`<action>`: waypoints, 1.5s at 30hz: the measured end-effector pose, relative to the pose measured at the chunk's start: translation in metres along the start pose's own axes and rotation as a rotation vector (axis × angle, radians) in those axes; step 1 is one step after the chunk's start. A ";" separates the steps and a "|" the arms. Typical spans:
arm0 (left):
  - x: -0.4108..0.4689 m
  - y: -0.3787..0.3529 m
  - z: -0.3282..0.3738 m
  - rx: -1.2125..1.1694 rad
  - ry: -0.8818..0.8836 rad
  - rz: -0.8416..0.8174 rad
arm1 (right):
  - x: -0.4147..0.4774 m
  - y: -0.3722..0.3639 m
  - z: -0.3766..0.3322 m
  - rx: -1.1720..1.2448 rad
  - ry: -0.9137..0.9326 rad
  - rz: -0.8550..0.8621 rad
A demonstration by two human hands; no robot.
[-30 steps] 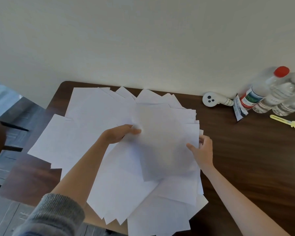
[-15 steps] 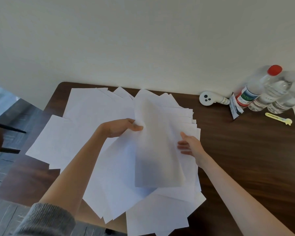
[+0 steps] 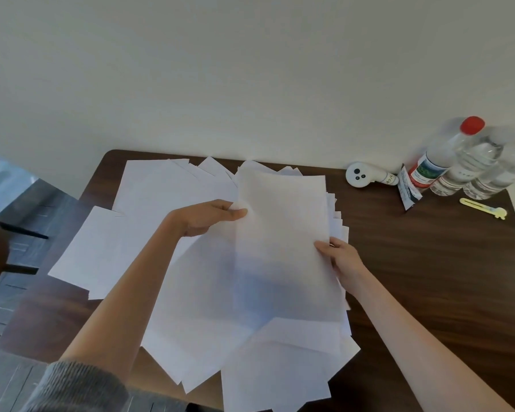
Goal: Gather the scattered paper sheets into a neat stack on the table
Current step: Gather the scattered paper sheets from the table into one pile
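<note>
Pale, plain wall (image 3: 250, 69) fills the upper half of the view; below it stands a dark brown wooden desk (image 3: 428, 278), with its far edge against the wall. Many white paper sheets (image 3: 167, 197) lie fanned and overlapping over the left and middle part of the desk; they reach from the far left corner to the near edge, and some hang over that near edge. One top sheet (image 3: 283, 233) lies lengthwise over the middle of the pile, between the two hands; its far end comes close to the far edge of the desk.

The left hand (image 3: 211, 217) pinches the left edge of this sheet between thumb and fingertips; its forearm crosses over the loose sheets, and a grey knitted sleeve (image 3: 81, 388) shows at the bottom. The right hand (image 3: 342, 257) grips the right edge of the same sheet; the thumb lies on top and the fingers curl under the paper.

Near the far right corner clear plastic bottles (image 3: 470, 165) stand close together; one has a red cap (image 3: 472, 125). Just beside them, to the left, a small sachet (image 3: 408, 188) and a white round device (image 3: 359, 174) lie on the desk; a yellow tool (image 3: 485, 207) lies near the right edge. Grey floor (image 3: 18, 218) shows beyond the left edge.
</note>
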State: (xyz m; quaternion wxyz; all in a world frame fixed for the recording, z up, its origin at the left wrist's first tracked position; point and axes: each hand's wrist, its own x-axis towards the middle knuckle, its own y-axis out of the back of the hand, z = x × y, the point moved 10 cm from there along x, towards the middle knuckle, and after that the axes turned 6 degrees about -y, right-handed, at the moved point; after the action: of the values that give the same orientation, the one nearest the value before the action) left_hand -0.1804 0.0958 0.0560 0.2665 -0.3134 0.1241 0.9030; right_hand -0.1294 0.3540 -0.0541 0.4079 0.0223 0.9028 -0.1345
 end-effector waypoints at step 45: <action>0.060 -0.040 -0.098 -0.176 0.048 0.385 | -0.008 0.039 0.017 -0.125 0.093 0.298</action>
State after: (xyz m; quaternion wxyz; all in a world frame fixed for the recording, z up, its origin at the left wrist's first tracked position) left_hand -0.1486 0.1148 -0.0594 0.0576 -0.3274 0.1089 0.9368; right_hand -0.1057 0.3878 -0.0684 0.3815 0.1365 0.9141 -0.0148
